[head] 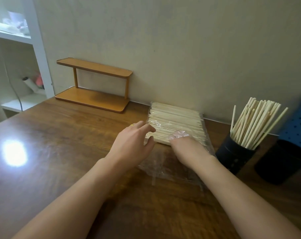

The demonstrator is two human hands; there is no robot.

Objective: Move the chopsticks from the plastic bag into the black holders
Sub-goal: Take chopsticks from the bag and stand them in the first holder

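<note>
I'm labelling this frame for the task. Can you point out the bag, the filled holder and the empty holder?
bag point(177, 171): head view, on the loose clear plastic near the arms.
filled holder point(234, 157): head view, on its black side wall.
empty holder point(280, 163): head view, on its black side wall.

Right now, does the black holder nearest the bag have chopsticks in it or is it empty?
It has chopsticks. The near black holder bristles with upright chopsticks fanning above its rim.

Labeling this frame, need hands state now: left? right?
Left hand: open, fingers relaxed, reaching at the end of the chopsticks in the plastic bag.
Right hand: fingers inside the bag, hidden by plastic; cannot tell.
</note>
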